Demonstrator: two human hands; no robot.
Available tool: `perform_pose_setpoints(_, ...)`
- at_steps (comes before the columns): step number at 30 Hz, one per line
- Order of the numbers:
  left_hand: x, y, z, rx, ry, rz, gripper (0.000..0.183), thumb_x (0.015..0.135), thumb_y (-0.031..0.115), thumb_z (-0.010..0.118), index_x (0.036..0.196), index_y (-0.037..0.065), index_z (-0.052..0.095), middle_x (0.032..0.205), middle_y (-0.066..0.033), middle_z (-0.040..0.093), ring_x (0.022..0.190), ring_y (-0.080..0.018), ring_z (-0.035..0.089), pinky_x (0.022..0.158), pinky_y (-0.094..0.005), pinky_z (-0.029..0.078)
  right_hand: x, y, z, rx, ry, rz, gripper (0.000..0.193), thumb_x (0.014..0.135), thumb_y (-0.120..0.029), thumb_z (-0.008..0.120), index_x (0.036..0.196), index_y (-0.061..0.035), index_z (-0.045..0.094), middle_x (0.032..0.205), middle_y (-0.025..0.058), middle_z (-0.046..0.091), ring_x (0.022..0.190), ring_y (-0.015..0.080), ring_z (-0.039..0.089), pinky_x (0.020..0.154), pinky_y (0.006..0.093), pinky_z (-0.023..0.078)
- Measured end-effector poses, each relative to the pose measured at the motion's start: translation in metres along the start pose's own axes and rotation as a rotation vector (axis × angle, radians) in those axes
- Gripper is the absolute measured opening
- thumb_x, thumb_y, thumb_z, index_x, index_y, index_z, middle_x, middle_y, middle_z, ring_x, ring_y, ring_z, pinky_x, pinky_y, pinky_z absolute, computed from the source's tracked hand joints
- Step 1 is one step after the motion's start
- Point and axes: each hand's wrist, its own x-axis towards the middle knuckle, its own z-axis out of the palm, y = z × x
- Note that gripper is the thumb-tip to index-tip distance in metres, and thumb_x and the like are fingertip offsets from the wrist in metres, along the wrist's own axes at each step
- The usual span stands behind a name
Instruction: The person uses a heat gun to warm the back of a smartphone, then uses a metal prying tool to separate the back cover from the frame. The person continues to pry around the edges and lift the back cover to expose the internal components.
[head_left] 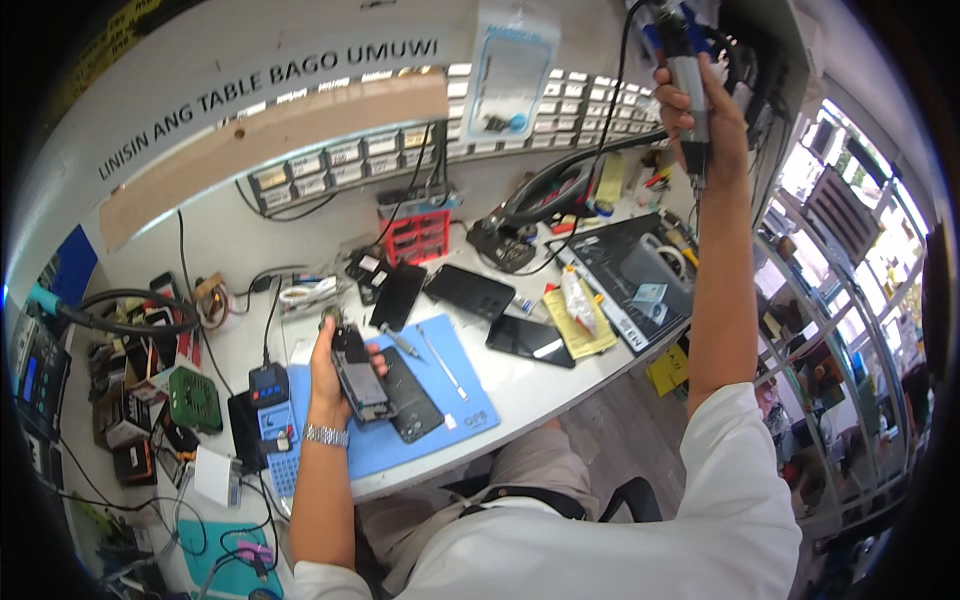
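Note:
My left hand point(326, 368), with a metal watch on its wrist, is closed round an opened phone point(364, 388) over a blue work mat point(468, 412). The phone's inside faces up, dark at the top and grey lower down. Beside it on the mat lie a dark phone panel point(412, 398), a slim pen-like tool point(402, 342) and a thin white stick tool point(442, 358). High at the upper right, my right hand point(726, 130) grips a silver and black electric screwdriver point(688, 90), its bit pointing down. Blue and black things behind it are partly hidden.
Several dark phones point(470, 291) lie behind the mat, near a red parts rack point(416, 236). A black mat point(620, 270) and yellow packet point(582, 320) are to the right. Cables, a green box point(194, 399) and a small black device point(268, 385) crowd the left.

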Motion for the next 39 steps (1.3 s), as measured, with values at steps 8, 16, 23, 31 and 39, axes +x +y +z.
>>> perform_pose_setpoints(8,-0.009,0.006,0.005,-0.071,-0.076,0.020,0.084,0.105,0.081,0.043,0.116,-0.001,0.061,0.109,-0.0311,0.073,0.086,-0.0369,0.078,0.074,-0.0480,0.070,-0.081,0.106,0.028,-0.447,0.552,-0.158,0.040,0.112,-0.025,0.068,0.136,0.0060,0.058,0.120,0.0176,0.073,0.104,0.0226,0.075,0.097,0.0372,0.061)
perform_pose_setpoints(16,-0.008,0.008,0.002,-0.227,-0.287,0.058,0.088,0.111,0.072,0.032,0.147,-0.005,0.056,0.122,-0.0326,0.072,0.101,-0.0398,0.078,0.090,-0.0517,0.067,-0.166,0.284,0.105,-0.814,0.474,0.092,0.014,0.105,-0.005,0.073,0.116,-0.0024,0.067,0.099,0.0032,0.069,0.088,0.0093,0.065,0.080,0.0250,0.054)
perform_pose_setpoints(23,-0.014,0.017,0.004,-0.138,-0.326,-0.025,0.088,0.111,0.071,0.028,0.143,-0.005,0.061,0.112,-0.0282,0.075,0.093,-0.0408,0.079,0.085,-0.0516,0.068,-0.110,0.357,0.135,-0.920,-0.036,0.000,0.023,0.097,-0.011,0.082,0.117,0.0001,0.077,0.095,0.0114,0.073,0.079,0.0204,0.072,0.071,0.0324,0.059)
perform_pose_setpoints(31,-0.009,0.017,0.003,-0.082,-0.334,-0.117,0.077,0.111,0.068,0.033,0.129,-0.001,0.063,0.104,-0.0275,0.075,0.083,-0.0410,0.080,0.073,-0.0495,0.069,-0.077,0.398,0.146,-0.842,-0.186,0.000,0.017,0.088,-0.010,0.087,0.103,-0.0039,0.085,0.092,0.0104,0.070,0.082,0.0258,0.073,0.074,0.0382,0.060)
perform_pose_setpoints(39,-0.006,0.015,-0.002,-0.057,-0.295,-0.116,0.076,0.112,0.064,0.034,0.123,-0.003,0.067,0.100,-0.0261,0.077,0.077,-0.0396,0.079,0.070,-0.0497,0.069,-0.090,0.412,0.155,-1.222,-0.280,-0.012,0.031,0.078,-0.007,0.087,0.098,-0.0006,0.066,0.102,0.0147,0.068,0.105,0.0368,0.069,0.084,0.0481,0.058)
